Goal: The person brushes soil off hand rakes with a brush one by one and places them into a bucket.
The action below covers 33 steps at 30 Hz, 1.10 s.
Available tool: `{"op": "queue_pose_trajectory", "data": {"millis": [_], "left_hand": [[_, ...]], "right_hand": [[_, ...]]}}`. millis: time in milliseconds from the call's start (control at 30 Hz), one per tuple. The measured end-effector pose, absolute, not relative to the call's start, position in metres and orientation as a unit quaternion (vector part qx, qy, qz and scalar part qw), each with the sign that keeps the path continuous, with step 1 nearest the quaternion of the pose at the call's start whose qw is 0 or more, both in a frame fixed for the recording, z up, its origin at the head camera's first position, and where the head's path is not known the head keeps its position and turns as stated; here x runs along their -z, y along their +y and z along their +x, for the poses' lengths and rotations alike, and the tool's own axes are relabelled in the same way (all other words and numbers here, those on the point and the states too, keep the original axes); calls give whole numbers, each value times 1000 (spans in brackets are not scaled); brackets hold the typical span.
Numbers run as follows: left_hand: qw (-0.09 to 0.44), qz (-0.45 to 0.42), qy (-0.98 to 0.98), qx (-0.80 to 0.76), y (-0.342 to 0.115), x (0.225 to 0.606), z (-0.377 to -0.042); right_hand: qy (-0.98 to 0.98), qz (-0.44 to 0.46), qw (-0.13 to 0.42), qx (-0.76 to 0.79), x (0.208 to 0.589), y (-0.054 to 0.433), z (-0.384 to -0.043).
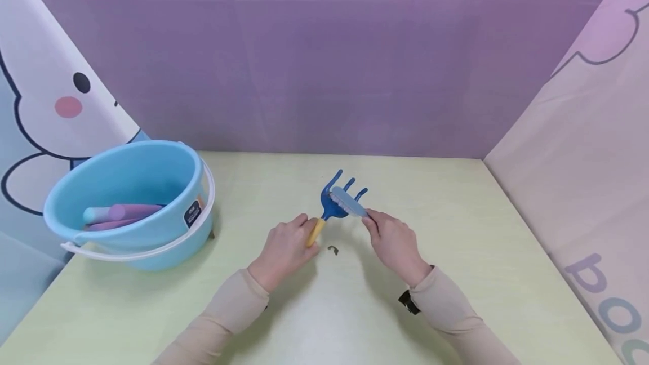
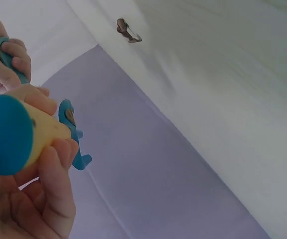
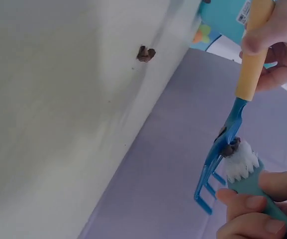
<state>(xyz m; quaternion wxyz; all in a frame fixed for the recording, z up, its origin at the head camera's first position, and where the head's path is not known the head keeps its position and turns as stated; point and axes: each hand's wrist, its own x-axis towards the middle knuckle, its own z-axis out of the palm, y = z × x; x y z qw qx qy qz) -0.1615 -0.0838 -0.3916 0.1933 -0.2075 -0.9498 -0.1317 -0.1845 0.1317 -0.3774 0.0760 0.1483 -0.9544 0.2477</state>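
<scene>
My left hand [image 1: 286,249] grips the yellow handle of a small blue hand rake [image 1: 332,205], held above the table with its tines pointing away. In my right hand [image 1: 398,246] is a light blue brush [image 1: 349,201] with white bristles, pinched by its handle. The bristles [image 3: 241,160] meet the rake head, where a dark brown clump [image 3: 230,148] sticks to the metal. Seen from the left wrist, the handle's blue end cap [image 2: 6,134] faces the camera. A brown scrap [image 1: 333,249] lies on the table below the hands.
A light blue bucket [image 1: 167,241] with a white handle stands at the left, holding several pink, purple and blue items [image 1: 121,214]. Another small brown bit [image 1: 212,235] lies beside it. Purple and printed cloth walls [image 1: 324,72] enclose the pale green table [image 1: 431,185].
</scene>
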Motion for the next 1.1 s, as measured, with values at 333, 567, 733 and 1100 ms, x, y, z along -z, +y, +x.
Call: {"op": "queue_pose_trajectory", "data": {"millis": [333, 567, 733, 1100], "left_hand": [[145, -178, -957, 177, -92, 393, -163], [63, -132, -945, 292, -98, 396, -160], [20, -97, -909, 405, -103, 399, -161], [-70, -54, -767, 636, -110, 397, -166]], "right_hand": [[-933, 129, 96, -322, 381, 142, -184], [-917, 122, 128, -357, 378, 152, -184], [-905, 99, 125, -395, 376, 158, -183], [-884, 98, 143, -433, 373, 161, -182]]}}
